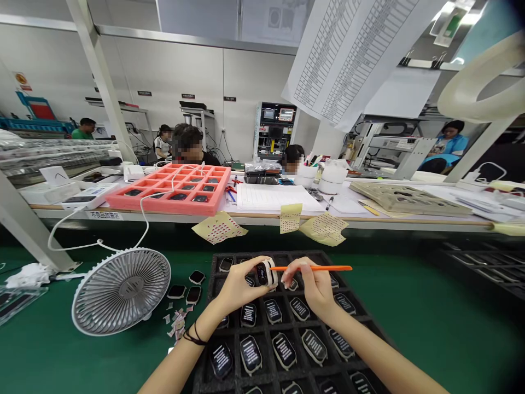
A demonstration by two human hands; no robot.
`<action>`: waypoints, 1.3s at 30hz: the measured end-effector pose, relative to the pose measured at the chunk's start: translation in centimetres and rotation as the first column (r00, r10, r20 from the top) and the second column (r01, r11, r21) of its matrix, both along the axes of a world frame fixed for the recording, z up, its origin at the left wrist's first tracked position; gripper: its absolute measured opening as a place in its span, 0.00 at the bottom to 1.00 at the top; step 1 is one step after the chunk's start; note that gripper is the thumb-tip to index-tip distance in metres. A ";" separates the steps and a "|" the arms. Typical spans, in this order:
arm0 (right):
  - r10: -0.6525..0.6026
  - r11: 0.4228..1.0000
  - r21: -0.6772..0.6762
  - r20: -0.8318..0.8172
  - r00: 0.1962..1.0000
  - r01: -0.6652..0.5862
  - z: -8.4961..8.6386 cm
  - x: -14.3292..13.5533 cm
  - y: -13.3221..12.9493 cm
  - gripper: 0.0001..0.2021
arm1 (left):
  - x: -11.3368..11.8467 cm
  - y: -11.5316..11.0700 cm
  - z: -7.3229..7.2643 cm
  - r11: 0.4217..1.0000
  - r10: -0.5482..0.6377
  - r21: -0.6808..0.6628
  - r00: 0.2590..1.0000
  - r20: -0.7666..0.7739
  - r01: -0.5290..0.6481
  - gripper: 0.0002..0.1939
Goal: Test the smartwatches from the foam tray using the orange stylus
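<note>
The left hand (pixel 240 287) holds a pale-cased watch (pixel 261 273) above the far part of a black compartmented tray (pixel 200 377). Its grip is narrow, thumb and fingers closed on the case's edges, with the dark face turned toward nine o'clock. A thin black band (pixel 196 335) circles the left wrist.

Taking that watch as the clock's centre, the right hand (pixel 314 287) sits between three and four o'clock, its grip pinched on a slim orange stick (pixel 328 268). The stick lies nearly level, its tip pointing to nine o'clock at the watch's side; whether it actually touches is hard to tell at this scale.

The tray spreads mostly from four to seven o'clock on the green bench (pixel 426 328), its compartments carrying watches (pixel 284 350) face up, many with lit text. At nine o'clock, outside the tray, three loose watches (pixel 193 295) lie close together, and farther out stands a white fan (pixel 123 290). Paper scraps (pixel 178 323) are scattered at eight o'clock. On the raised shelf, a pink tray (pixel 164 207) is at ten o'clock, white sheets (pixel 274 197) at twelve, and a tan tray (pixel 394 205) at two.
</note>
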State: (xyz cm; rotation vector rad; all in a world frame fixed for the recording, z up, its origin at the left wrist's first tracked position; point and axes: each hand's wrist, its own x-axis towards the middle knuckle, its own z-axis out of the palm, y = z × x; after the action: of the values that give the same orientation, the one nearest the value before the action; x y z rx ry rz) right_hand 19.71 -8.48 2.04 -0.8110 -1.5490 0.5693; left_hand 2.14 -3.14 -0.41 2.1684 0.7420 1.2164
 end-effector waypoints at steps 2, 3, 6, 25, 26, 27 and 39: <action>0.005 1.000 -0.001 -0.001 1.000 -0.005 -0.1 0.0 0.1 0.18 | 0.0 0.1 -0.1 1.000 -0.004 -0.002 1.000 0.002 0.004 0.25; 0.008 1.000 0.001 0.000 1.000 -0.008 -0.2 0.0 0.1 0.18 | 0.1 0.1 -0.1 1.000 -0.005 -0.003 1.000 0.003 0.005 0.25; 0.005 1.000 0.008 0.011 1.000 -0.006 -0.1 0.0 0.1 0.17 | 0.1 0.0 -0.1 1.000 0.003 0.000 1.000 0.001 -0.003 0.25; -0.181 0.982 0.069 0.105 0.978 0.174 0.1 0.7 0.0 0.13 | 0.0 0.0 0.0 0.999 0.031 0.043 0.996 -0.079 -0.027 0.26; -0.180 0.983 -0.009 0.106 0.978 0.182 0.0 0.6 0.2 0.13 | 0.0 0.1 0.0 0.997 0.052 0.067 0.995 -0.081 -0.047 0.25; -0.159 0.981 -0.091 0.109 0.981 0.169 -0.2 0.5 0.4 0.13 | 0.1 0.1 0.0 0.993 0.072 0.098 0.994 -0.083 -0.064 0.24; 0.037 0.862 -0.495 -0.150 0.988 -0.107 -1.9 -1.0 1.4 0.21 | 0.6 -0.2 -0.4 0.984 0.031 0.178 0.989 -0.144 -0.005 0.24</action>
State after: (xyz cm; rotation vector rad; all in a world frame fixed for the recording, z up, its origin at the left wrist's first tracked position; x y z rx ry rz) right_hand 18.68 -7.07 0.12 -1.0831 -1.3203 1.0932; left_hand 2.70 -3.39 -0.79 2.4227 0.7397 1.1810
